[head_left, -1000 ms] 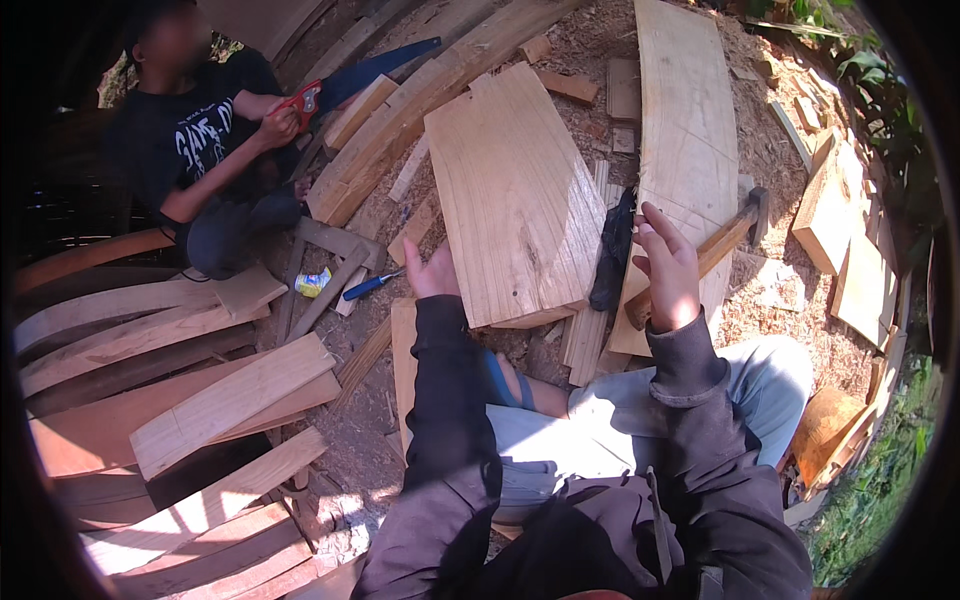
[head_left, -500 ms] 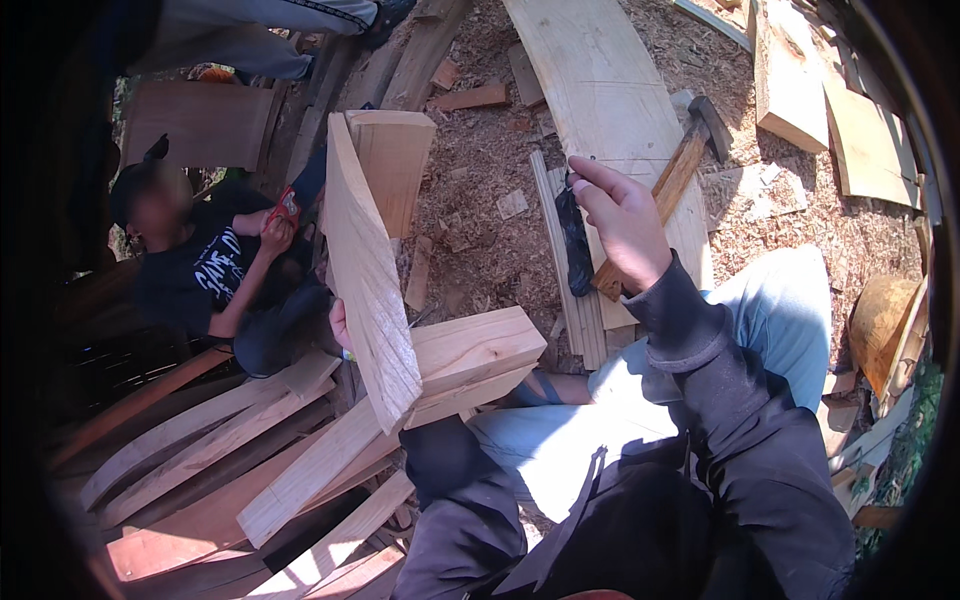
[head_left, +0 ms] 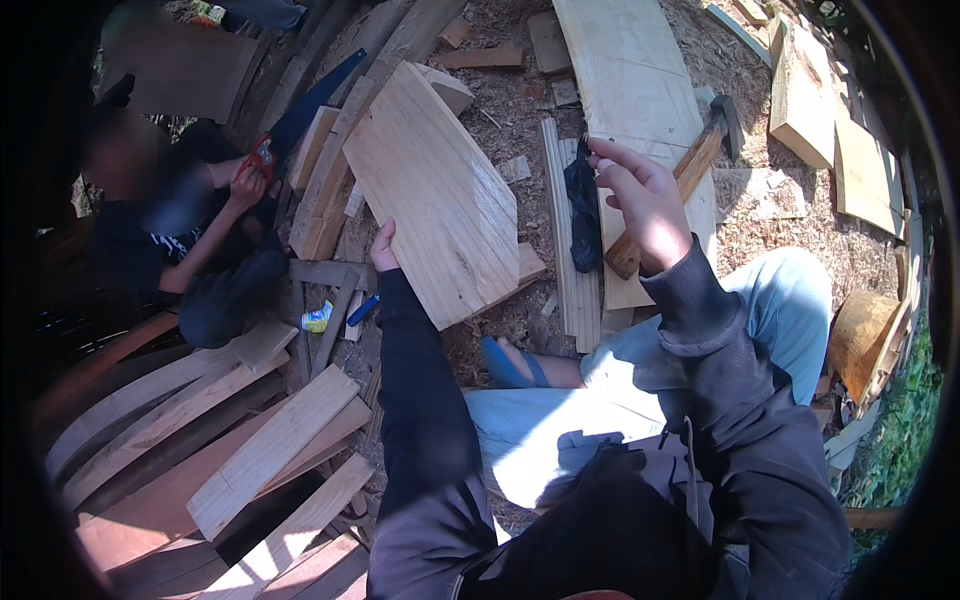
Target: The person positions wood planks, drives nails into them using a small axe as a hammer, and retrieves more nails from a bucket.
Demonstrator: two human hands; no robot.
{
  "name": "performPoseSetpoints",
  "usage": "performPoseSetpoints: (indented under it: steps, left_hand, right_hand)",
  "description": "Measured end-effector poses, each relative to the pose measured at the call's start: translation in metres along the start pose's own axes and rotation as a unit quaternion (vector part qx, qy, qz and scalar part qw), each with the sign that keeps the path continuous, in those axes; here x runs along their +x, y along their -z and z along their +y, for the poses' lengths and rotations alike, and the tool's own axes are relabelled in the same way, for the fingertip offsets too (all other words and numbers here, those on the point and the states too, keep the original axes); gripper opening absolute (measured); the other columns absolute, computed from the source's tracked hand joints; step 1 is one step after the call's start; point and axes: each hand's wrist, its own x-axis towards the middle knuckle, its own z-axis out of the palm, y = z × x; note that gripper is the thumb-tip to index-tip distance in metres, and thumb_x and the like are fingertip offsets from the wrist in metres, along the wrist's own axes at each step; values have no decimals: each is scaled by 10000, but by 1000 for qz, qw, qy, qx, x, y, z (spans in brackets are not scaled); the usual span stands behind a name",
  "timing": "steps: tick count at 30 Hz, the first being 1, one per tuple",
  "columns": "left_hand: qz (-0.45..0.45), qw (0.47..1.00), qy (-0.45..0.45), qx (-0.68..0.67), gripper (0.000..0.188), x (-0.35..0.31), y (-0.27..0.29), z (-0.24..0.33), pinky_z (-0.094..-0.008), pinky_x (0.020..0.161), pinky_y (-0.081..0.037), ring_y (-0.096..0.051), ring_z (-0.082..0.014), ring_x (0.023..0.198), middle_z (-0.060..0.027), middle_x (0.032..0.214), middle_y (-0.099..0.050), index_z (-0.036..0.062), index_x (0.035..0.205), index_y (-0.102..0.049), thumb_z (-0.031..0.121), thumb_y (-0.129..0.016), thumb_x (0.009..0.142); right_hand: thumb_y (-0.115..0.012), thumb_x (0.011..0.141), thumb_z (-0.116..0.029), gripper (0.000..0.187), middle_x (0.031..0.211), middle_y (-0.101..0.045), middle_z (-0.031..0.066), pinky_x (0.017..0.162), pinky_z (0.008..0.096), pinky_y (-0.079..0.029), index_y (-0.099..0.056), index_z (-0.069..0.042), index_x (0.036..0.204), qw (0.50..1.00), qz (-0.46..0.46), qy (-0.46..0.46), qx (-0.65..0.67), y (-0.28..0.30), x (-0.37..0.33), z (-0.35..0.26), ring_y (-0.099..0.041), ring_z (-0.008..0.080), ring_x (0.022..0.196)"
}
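Note:
A broad pale wooden board (head_left: 435,190) stands tilted in front of me, its face toward me. My left hand (head_left: 385,247) is closed on its left edge, the thumb showing and the other fingers hidden behind. My right hand (head_left: 640,195) is raised above the curved plank, thumb and forefinger pinched together. Whatever is between those fingertips is too small to name. Just beside them, a crumpled black plastic bag (head_left: 582,215) lies on narrow wooden strips (head_left: 563,290). A hammer (head_left: 690,165) rests on the plank, its wooden handle partly behind my right hand.
A long curved plank (head_left: 630,70) lies on shavings. At left a person holds a red-handled saw (head_left: 262,160). Cut timbers (head_left: 275,450) pile up at lower left. A thick block (head_left: 800,100) is at upper right. My sandalled foot (head_left: 515,362) is below the board.
The board has turned so its broad face shows, and it has come off the thick block beneath it. My left arm now reaches farther forward. My right hand stays pinched.

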Motion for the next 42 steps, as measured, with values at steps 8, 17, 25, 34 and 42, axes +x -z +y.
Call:
performPoseSetpoints:
  steps: [8, 17, 25, 34, 42]
  left_hand:
    - [86, 962, -52, 255, 483, -15, -38, 1, -328, 851, -481, -594, -199, 996, -144, 1123, -600, -31, 1187, -502, 368, -564, 923]
    - [221, 887, -103, 392, 525, -52, -21, -60, -323, 824, -465, -609, -230, 911, -199, 1027, -624, -56, 1137, -535, 402, -584, 882]
    - [200, 940, -54, 269, 559, -8, -56, -3, -338, 871, -450, -596, -246, 1005, -187, 1106, -602, -94, 1166, -488, 372, -582, 873]
    - [158, 980, -90, 85, 387, -115, -128, 30, -296, 871, -445, -584, -187, 1014, -128, 1120, -598, -45, 1157, -535, 257, -565, 917]
    - [133, 968, -167, 130, 379, -130, -138, 62, -292, 858, -448, -581, -170, 1001, -118, 1087, -603, -26, 1158, -520, 257, -580, 913]
  right_hand:
    - [-531, 906, -128, 395, 1049, -628, 74, 836, 233, -432, -515, 54, 1257, 999, -26, 5, -48, -26, -24, 4, -559, 104, 947]
    - [-536, 895, -164, 372, 1056, -615, 23, 764, 243, -449, -566, -19, 1237, 986, -12, 27, -165, -11, -21, 48, -550, 90, 875]
    - [-560, 842, -343, 549, 1003, -580, 226, 813, 371, -465, -530, 81, 1188, 933, -3, 110, -342, -86, 59, 46, -599, 322, 895]
    - [-553, 924, -236, 388, 955, -633, 149, 772, 332, -499, -529, 97, 1122, 984, -159, -46, -67, -104, 28, -16, -632, 185, 824]
    - [-553, 917, -171, 346, 1018, -621, 144, 799, 309, -478, -494, 72, 1157, 994, -103, 26, -7, -121, -10, -27, -607, 178, 891]
